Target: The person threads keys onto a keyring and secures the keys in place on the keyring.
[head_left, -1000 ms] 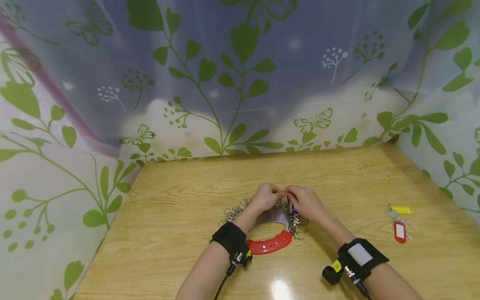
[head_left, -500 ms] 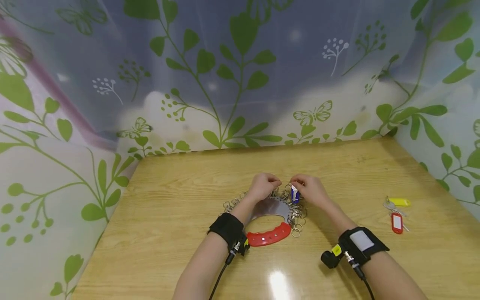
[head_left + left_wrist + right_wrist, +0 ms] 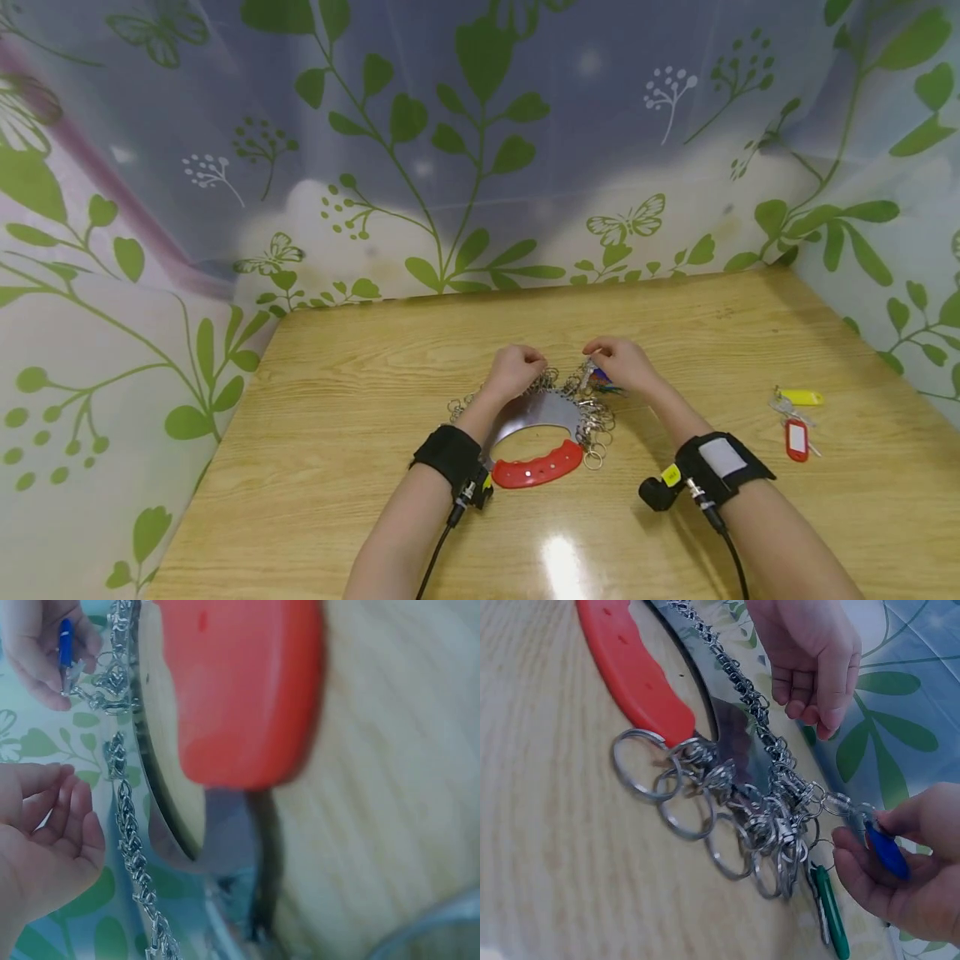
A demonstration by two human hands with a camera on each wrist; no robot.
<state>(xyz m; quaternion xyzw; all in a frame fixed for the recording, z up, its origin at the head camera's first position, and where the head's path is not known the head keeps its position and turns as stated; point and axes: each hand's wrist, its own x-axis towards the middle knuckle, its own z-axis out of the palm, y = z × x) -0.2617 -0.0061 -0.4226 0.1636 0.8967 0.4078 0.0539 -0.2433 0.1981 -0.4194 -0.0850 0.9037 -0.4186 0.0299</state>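
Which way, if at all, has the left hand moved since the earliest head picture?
Yes: the left hand has moved left, farther from the yellow tag.

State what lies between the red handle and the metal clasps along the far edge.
Beyond the red handle comes an opening showing bare tabletop, then the shiny metal plate, whose far edge carries the metal clasps; the head view shows this.

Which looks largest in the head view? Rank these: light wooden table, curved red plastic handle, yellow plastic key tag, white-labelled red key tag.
1. Light wooden table
2. Curved red plastic handle
3. Yellow plastic key tag and white-labelled red key tag: too alike in size to rank.
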